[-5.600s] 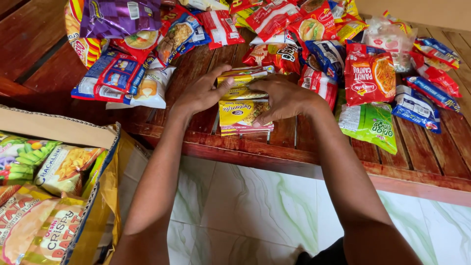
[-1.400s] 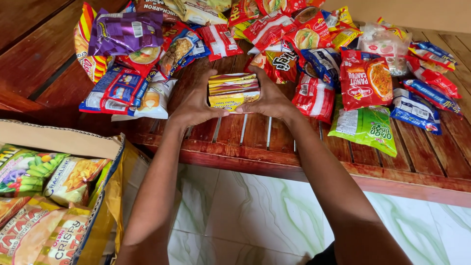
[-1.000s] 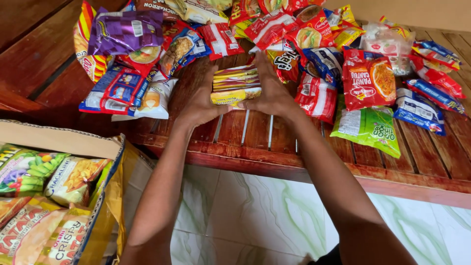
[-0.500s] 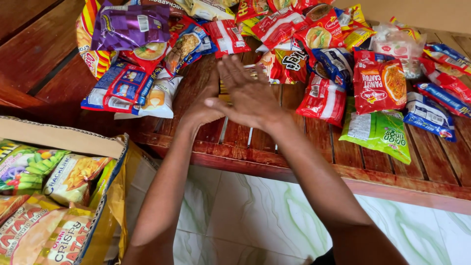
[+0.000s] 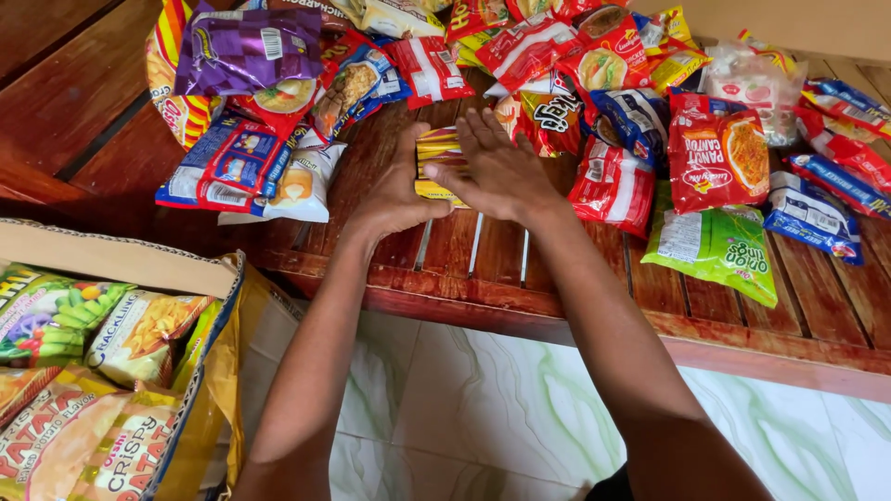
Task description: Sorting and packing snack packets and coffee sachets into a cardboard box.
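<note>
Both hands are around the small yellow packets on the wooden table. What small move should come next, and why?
Probably squeeze the yellow packets together and square their edges. The left hand cups their near left side and the right hand lies flat over them, so they are gathered but not yet lifted off the slatted table.

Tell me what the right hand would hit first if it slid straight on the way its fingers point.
The right hand points up and left across the yellow packet stack. Beyond that, it would probably meet the red-and-white packet first, though depth is hard to judge.
</note>
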